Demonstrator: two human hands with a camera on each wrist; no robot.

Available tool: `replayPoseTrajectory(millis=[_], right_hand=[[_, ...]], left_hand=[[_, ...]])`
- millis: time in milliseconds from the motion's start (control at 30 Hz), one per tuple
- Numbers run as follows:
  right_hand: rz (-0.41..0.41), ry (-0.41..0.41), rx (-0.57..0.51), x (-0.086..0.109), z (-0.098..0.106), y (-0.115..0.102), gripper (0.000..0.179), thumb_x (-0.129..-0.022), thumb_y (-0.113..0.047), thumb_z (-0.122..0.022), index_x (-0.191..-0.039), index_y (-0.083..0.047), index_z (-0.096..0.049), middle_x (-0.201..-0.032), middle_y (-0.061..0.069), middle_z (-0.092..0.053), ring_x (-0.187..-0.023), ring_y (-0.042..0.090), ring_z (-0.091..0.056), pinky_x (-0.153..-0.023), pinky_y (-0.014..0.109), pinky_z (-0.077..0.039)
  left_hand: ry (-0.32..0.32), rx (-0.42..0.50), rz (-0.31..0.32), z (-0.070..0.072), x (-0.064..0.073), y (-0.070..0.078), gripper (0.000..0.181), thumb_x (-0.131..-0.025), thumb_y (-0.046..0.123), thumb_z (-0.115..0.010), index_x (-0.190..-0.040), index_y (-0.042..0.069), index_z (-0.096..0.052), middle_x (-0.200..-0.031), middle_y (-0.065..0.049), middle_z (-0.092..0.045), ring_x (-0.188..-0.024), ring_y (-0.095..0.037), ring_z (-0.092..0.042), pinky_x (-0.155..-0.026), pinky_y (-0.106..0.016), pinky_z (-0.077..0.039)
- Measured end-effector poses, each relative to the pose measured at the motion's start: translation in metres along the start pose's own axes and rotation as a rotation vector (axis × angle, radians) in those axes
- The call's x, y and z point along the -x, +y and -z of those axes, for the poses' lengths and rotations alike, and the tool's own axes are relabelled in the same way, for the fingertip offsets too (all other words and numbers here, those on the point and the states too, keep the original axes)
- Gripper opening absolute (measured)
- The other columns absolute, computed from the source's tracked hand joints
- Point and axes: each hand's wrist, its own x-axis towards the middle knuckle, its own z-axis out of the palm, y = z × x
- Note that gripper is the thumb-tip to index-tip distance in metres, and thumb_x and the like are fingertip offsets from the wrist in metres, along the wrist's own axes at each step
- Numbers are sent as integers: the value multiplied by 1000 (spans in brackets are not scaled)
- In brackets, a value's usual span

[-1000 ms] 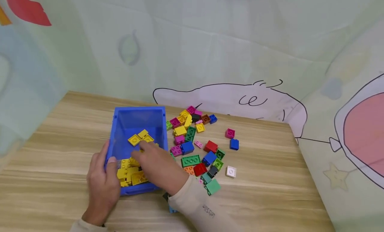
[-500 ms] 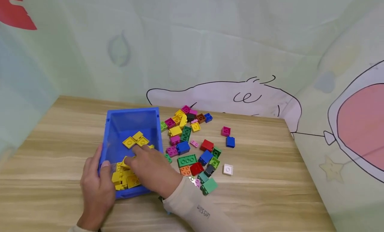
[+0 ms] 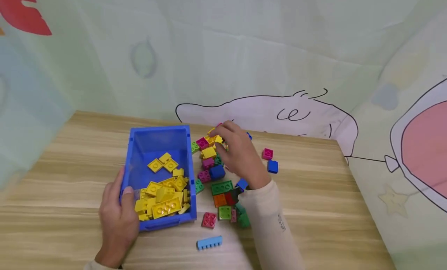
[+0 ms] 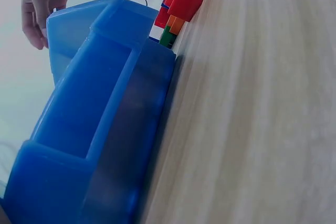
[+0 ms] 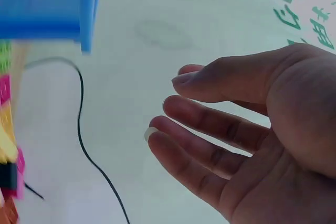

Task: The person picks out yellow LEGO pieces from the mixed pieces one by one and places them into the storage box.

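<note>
My left hand (image 3: 118, 215) grips the near left side of a blue plastic bin (image 3: 160, 131), thumb over the rim and fingers along the outer wall. Inside lie yellow building bricks (image 3: 167, 206), heaped toward the near end, with a few flat ones farther back. My right hand (image 3: 241, 151) hovers over the far part of a pile of mixed bricks, fingers loosely bent. In the right wrist view that hand (image 5: 252, 129) holds nothing. Beneath its fingertips are yellow bricks (image 3: 208, 153), partly hidden by the hand. The left wrist view shows the bin's outer end (image 4: 84, 98) close up.
Red, blue, green and magenta bricks spread right of the bin, including a green plate brick (image 3: 221, 187). A light blue brick (image 3: 209, 243) and a pinkish-red one (image 3: 209, 220) lie nearer. A printed cloth wall (image 3: 223, 60) rises behind the wooden table (image 3: 314, 223).
My right hand has come out of the bin and moved right and away, over the loose bricks. The yellow bricks it covered now show. My left hand keeps its grip on the bin.
</note>
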Motion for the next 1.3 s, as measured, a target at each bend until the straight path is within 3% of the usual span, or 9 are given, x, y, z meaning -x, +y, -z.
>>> replayPoseTrajectory(millis=[100,167,300,433,767,933,1133,1300], right_hand=[[-33,-71,43,-10,5,10,20,-90,5,-69,-108,-4,-71,-107,6,-61,-96,19,-57,-83,26,-50],[-78,-176,77,-17,1,14,22,-91,3,-69,-111,-5,-71,-110,6,-61,-99,19,-57,-86,26,-49],[-186,-386,112,-23,-21,28,27,-91,-1,-71,-118,-9,-71,-118,5,-62,-106,21,-58,-90,28,-49],[-262,-479,101,-23,-39,38,32,-91,-1,-71,-121,-9,-71,-122,4,-61,-106,20,-58,-89,29,-51],[-356,-555,127,-26,-64,44,37,-90,-4,-74,-126,-13,-72,-121,3,-61,-105,19,-57,-90,34,-51],[-345,-572,182,-27,-71,43,37,-88,-6,-77,-124,-14,-73,-116,3,-61,-97,17,-56,-88,31,-51],[-305,-564,194,-30,-75,38,38,-87,-6,-78,-124,-12,-72,-118,5,-61,-102,19,-55,-92,31,-50],[-342,-584,181,-34,-83,38,35,-88,-9,-78,-123,-13,-72,-120,5,-60,-104,20,-55,-92,35,-50]], left_hand=[[0,2,-1,1,-1,-1,51,-105,9,-42,-155,17,-40,-113,-20,-55,-93,-18,-44,-83,-23,-35],[0,1,2,2,-2,-2,51,-105,9,-42,-155,18,-40,-115,-20,-55,-94,-19,-44,-85,-21,-35],[8,1,-8,0,-1,-2,51,-104,9,-44,-154,17,-42,-111,-20,-55,-90,-18,-45,-81,-22,-36],[8,0,-22,-4,1,-2,50,-104,9,-44,-154,15,-43,-106,-20,-54,-87,-17,-44,-76,-25,-36],[-29,-21,-10,-5,2,1,51,-106,10,-42,-156,15,-38,-106,-16,-52,-86,-17,-43,-75,-23,-36],[-23,-18,-12,-4,2,1,50,-105,10,-42,-155,15,-39,-105,-17,-52,-85,-17,-43,-75,-24,-36],[-11,-2,-9,-2,2,1,50,-105,9,-42,-155,16,-40,-108,-19,-53,-88,-17,-44,-78,-24,-36],[-6,6,-18,-2,2,0,51,-105,9,-42,-155,16,-40,-108,-20,-53,-88,-17,-44,-79,-24,-35]])
